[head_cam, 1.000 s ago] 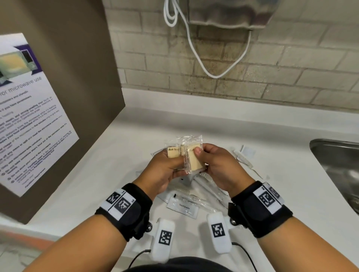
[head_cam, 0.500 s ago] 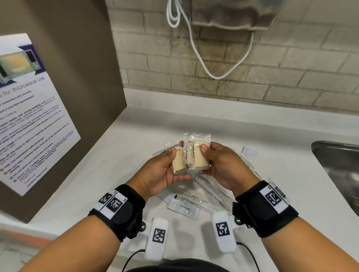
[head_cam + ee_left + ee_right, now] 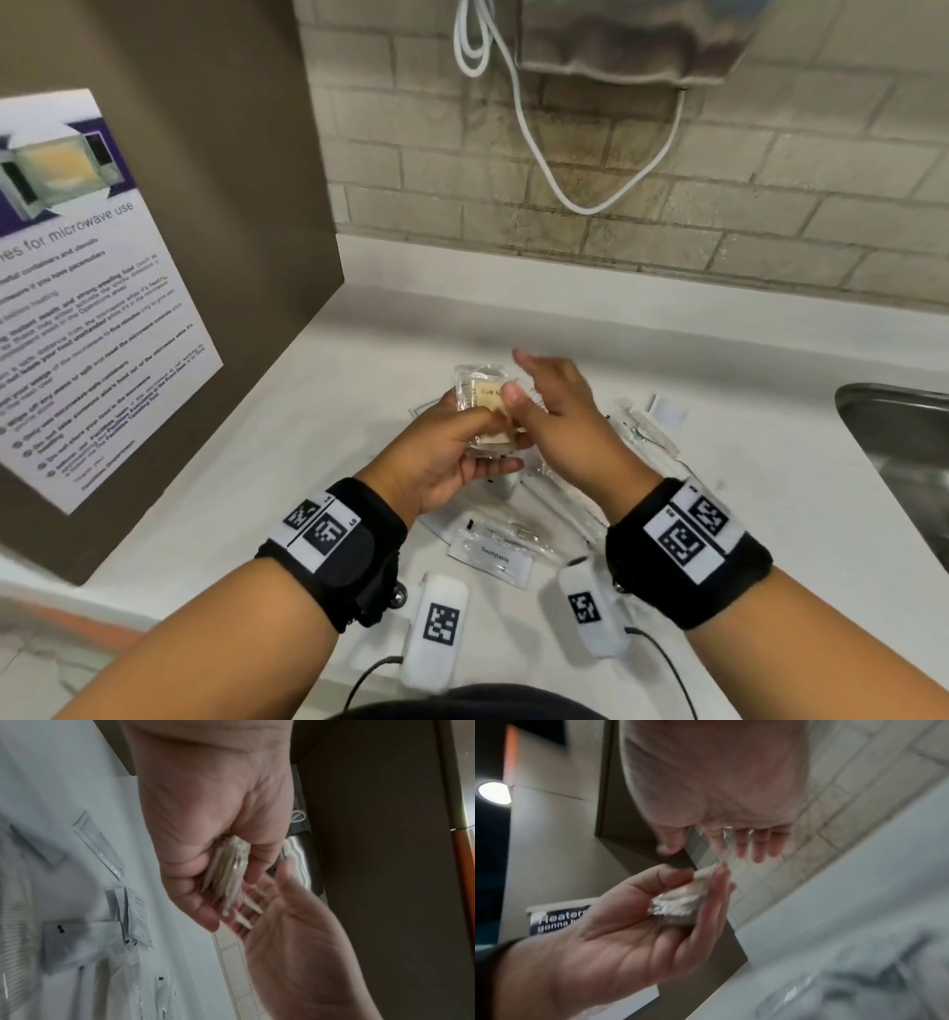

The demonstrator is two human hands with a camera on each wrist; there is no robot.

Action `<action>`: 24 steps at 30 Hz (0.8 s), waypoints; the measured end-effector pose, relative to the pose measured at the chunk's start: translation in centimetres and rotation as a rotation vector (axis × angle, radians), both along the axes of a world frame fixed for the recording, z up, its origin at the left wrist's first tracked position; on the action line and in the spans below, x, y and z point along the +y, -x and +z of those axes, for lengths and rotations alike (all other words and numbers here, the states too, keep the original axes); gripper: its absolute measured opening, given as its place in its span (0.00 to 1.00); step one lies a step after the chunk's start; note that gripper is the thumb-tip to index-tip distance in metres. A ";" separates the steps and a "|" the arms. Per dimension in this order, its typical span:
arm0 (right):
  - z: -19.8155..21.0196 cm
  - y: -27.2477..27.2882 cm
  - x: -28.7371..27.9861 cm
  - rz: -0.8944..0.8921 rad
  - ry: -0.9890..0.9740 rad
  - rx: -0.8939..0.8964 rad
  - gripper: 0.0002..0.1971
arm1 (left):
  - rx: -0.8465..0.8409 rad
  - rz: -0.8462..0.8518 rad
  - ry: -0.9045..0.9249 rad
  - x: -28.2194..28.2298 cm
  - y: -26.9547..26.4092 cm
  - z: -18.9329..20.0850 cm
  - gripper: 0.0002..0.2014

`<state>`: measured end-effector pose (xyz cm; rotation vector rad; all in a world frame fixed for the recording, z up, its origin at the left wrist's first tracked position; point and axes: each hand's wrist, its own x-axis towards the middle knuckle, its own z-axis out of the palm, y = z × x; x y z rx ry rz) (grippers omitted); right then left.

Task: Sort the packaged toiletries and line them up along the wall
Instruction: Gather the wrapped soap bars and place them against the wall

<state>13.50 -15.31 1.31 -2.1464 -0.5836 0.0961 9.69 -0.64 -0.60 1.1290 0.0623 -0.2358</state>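
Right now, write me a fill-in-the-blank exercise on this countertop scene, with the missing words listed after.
1. The wrapped soap bars are held in the person's ____ hand.
2. The right hand has its fingers ____ and grips nothing.
3. The flat white sachet on the counter is printed with the word ____.
4. At the counter's right edge sits a metal ____.

Missing words: left; spread open; Toothpaste; sink

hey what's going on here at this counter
A person is sorting small wrapped toiletries on a white counter. The left hand holds a stack of wrapped soap bars; the right hand is open beside them, fingers spread. More packets, including a toothpaste sachet and a comb, lie loose underneath. Nothing is lined up along the wall yet.
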 end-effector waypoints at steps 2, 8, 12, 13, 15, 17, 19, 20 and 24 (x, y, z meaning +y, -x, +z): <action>1.4 -0.1 -0.7 0.200 0.217 -0.115 0.51 | -0.001 -0.023 -0.022 -0.2 -0.1 0.2 0.17; 1.4 -0.1 0.3 0.288 0.430 -0.326 0.49 | 0.019 -0.093 -0.014 -1.1 -0.1 1.0 0.19; 1.3 -0.4 -0.1 0.326 0.370 -0.301 0.49 | -0.009 -0.077 -0.053 -0.9 0.0 1.7 0.13; 1.4 -0.4 -0.2 0.346 0.374 -0.279 0.48 | -0.016 -0.088 -0.083 -1.0 0.0 1.7 0.13; 1.3 -0.2 0.0 0.338 0.343 -0.286 0.43 | -0.010 -0.100 -0.133 -1.0 0.0 1.6 0.14; 1.2 0.0 0.4 0.278 0.295 -0.313 0.37 | 0.001 -0.079 -0.152 -1.1 0.0 1.6 0.15; 1.1 0.1 0.6 0.225 0.284 -0.334 0.34 | 0.009 -0.033 -0.176 -1.1 0.0 1.9 0.12; 1.1 -0.1 0.7 0.198 0.316 -0.364 0.31 | 0.013 -0.005 -0.213 -1.1 0.1 2.1 0.14; 1.0 -0.4 1.3 0.078 0.469 -0.463 0.25 | -0.024 0.027 -0.473 -0.8 -0.4 2.0 0.22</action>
